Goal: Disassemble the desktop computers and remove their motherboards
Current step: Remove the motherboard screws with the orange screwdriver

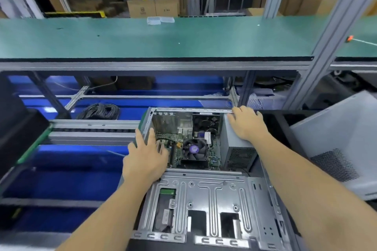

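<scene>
An open desktop computer case [206, 195] lies on its side in front of me, its side panel off. Inside I see the green motherboard [179, 149] with a black CPU fan [193, 152], and a grey power supply [236, 149] at the right. A metal drive cage [204, 199] covers the near half. My left hand [144, 159] grips the case's left wall, fingers over its edge. My right hand [246, 123] rests on the far right corner, over the power supply.
A removed grey side panel [336, 144] leans at the right. A green shelf [163, 36] runs overhead beyond the case. Blue bins [61, 179] and a coil of black cable [100, 111] lie to the left. A black object [18, 128] sits at far left.
</scene>
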A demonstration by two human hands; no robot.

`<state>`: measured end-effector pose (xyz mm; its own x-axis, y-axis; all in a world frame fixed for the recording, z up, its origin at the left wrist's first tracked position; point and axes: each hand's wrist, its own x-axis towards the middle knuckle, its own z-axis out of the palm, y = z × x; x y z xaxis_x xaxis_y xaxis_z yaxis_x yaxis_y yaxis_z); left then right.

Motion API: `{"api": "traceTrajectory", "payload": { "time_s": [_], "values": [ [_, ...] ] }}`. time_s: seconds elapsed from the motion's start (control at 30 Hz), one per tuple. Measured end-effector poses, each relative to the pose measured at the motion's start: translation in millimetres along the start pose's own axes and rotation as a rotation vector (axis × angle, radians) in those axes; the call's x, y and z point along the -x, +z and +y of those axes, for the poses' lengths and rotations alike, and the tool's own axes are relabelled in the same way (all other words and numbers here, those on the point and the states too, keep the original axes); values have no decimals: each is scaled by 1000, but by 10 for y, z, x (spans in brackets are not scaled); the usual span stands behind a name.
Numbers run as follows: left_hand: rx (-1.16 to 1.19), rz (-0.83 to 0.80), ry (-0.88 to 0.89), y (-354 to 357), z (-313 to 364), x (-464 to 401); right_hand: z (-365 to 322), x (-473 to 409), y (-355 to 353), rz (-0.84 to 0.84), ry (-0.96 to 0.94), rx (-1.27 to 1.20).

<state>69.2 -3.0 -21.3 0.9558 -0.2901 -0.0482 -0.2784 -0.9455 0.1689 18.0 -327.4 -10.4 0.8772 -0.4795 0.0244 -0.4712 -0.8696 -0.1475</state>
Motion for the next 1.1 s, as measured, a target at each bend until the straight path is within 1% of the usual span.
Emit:
{"api": "traceTrajectory", "payload": {
  "time_s": [0.13,0.23,0.33,0.4,0.53,0.57,0.6,0.63,0.67,0.73,0.83,0.87,0.97,1.03,1.1],
  "values": [
    [-50,-15,34,2,-34,-158,-23,46,3,19,62,-7],
    [-87,-31,155,-44,-102,-459,9,268,-41,61,134,30],
    [-117,-49,348,-87,-100,-846,63,620,-96,137,229,116],
    [-173,-60,492,-111,-26,-1102,94,931,-124,152,299,191],
    [-376,-84,802,-143,331,-1467,-3,1694,-162,145,367,185],
    [-411,-84,839,-147,465,-1489,-16,1810,-193,54,419,201],
    [-422,-92,839,-151,615,-1460,-13,1852,-234,-50,461,197],
    [-419,-100,813,-163,770,-1388,16,1800,-285,-85,487,138],
    [-405,-106,784,-166,906,-1258,59,1686,-340,-90,464,94],
    [-311,-97,721,-131,1082,-846,70,1355,-405,-99,299,52],
    [-29,-80,517,12,1034,-24,-32,715,-388,-39,57,-29],
    [-9,-78,456,77,965,258,-99,500,-357,-24,1,-49],
    [-90,-68,354,233,793,833,-366,-66,-299,-23,-149,-49],
    [-83,-55,263,251,757,894,-542,-341,-282,-68,-233,17],
    [-35,-71,155,228,749,834,-634,-536,-260,-133,-272,108]
  ]
}}
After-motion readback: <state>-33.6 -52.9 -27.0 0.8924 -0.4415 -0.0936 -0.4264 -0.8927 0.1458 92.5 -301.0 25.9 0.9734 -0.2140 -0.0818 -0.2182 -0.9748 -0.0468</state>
